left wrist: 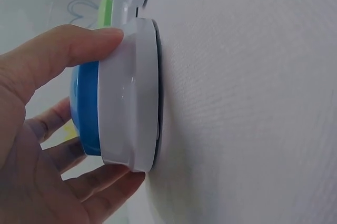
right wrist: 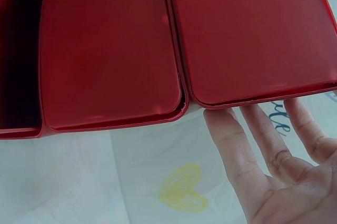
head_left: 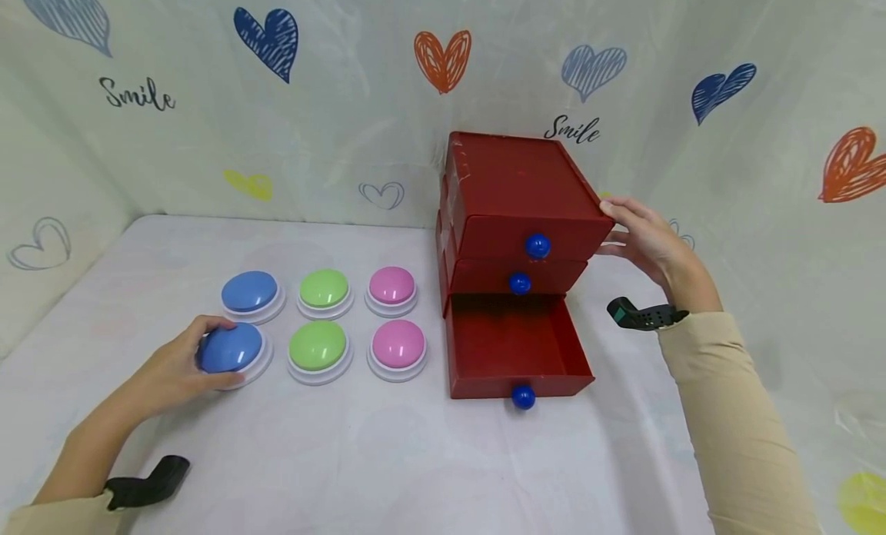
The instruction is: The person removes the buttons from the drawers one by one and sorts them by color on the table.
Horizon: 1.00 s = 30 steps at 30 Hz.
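Observation:
My left hand [head_left: 181, 367] grips the nearer blue push button [head_left: 231, 348], thumb on one side of its white base and fingers round the other. In the left wrist view the button [left wrist: 126, 98] stands with its base against the white tabletop. Over on the right, my right hand [head_left: 651, 245] touches the right side of a red drawer cabinet [head_left: 526, 174] near its top front corner. Its fingers [right wrist: 231, 140] are extended along the cabinet's edge in the right wrist view. The bottom drawer [head_left: 515, 343] is pulled out, with nothing inside; the two drawers above are closed.
Behind the held button is another blue button [head_left: 251, 292]. Beside them are two green buttons, one nearer [head_left: 318, 347], and two pink ones, one nearer [head_left: 398, 347]. Blue knobs [head_left: 524, 397] stick out of the drawers. A heart-printed curtain [head_left: 346, 120] hangs behind the table.

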Each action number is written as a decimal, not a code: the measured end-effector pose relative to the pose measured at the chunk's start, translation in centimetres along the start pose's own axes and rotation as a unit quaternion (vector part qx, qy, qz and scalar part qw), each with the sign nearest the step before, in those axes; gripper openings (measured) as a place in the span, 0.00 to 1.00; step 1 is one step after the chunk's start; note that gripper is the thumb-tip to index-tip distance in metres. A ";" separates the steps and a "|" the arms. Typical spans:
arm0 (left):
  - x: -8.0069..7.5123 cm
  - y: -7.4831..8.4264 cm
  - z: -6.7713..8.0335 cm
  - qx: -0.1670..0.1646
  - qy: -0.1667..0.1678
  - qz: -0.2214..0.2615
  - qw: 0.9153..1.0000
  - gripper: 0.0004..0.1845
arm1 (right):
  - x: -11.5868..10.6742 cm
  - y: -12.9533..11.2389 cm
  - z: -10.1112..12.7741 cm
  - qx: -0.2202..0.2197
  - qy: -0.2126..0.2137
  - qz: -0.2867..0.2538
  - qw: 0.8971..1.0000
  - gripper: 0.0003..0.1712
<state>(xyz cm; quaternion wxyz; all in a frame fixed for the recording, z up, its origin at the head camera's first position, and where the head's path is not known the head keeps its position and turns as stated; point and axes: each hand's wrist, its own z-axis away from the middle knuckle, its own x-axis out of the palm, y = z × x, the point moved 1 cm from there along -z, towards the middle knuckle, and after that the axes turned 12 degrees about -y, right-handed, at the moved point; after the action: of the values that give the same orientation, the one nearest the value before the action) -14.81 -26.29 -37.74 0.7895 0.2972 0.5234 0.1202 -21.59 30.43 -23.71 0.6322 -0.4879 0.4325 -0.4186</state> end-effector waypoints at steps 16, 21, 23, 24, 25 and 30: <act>-0.2 1.0 0.4 0.023 0.012 -0.038 0.999 0.45 | 0.0 0.0 -0.1 0.003 0.002 0.008 1.000 0.23; -0.3 3.4 0.9 0.049 0.063 -0.051 0.996 0.37 | -0.1 0.1 -0.1 0.004 0.006 0.009 1.000 0.23; -0.2 4.6 1.0 0.058 0.079 -0.056 0.994 0.34 | -0.1 0.1 0.0 0.003 0.006 0.010 1.000 0.23; -0.1 5.3 1.0 0.061 0.084 -0.057 0.993 0.33 | -0.1 0.1 0.0 0.003 0.005 0.010 1.000 0.23; 0.0 6.0 1.1 0.064 0.086 -0.058 0.993 0.32 | -0.1 0.1 0.1 0.002 0.004 0.008 1.000 0.22; 0.7 9.0 1.4 0.097 0.108 -0.054 0.988 0.27 | -0.1 0.1 0.0 0.001 0.001 0.001 1.000 0.21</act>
<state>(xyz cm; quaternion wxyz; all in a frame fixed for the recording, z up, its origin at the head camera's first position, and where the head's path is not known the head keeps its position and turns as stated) -12.21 -19.30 -32.56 0.7013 0.3284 0.6301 0.0574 -21.63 30.51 -23.84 0.6324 -0.4865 0.4336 -0.4187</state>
